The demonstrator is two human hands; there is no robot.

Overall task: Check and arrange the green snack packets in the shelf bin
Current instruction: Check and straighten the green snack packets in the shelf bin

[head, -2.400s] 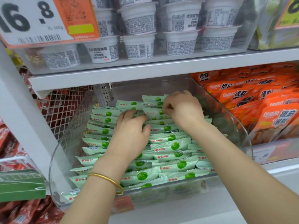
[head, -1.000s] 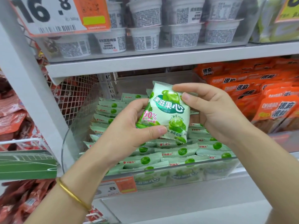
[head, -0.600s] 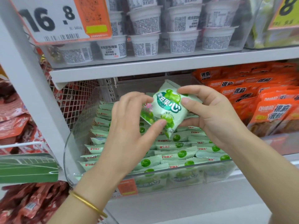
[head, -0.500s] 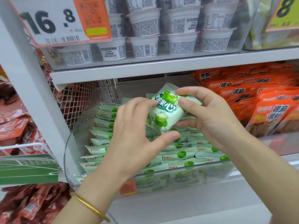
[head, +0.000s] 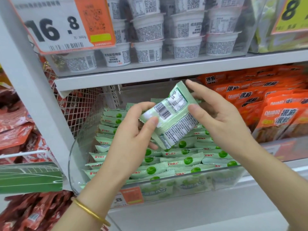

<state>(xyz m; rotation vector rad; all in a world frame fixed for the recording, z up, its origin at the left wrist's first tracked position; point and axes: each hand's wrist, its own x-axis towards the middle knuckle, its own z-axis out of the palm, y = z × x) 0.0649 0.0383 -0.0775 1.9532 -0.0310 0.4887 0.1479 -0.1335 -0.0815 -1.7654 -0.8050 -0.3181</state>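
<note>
Above the bin (head: 74, 155), left hand (head: 131, 144) and right hand (head: 221, 120) pinch one green packet (head: 173, 117).

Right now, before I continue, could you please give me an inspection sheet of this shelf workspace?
Surface: white shelf, carrying the clear bin.
Job's things: held packet above the bin, its back with the barcode facing the camera; green packets lie in overlapping rows in the bin.
Clutter: nothing seen.
Grips: left hand pinches the held packet's lower-left end; right hand pinches its upper-right side, thumb in front.
Cables: nothing seen.
Surroundings: white cups on the shelf above; orange packets to the right; red packets to the left; price tag reading 16.8.
</note>
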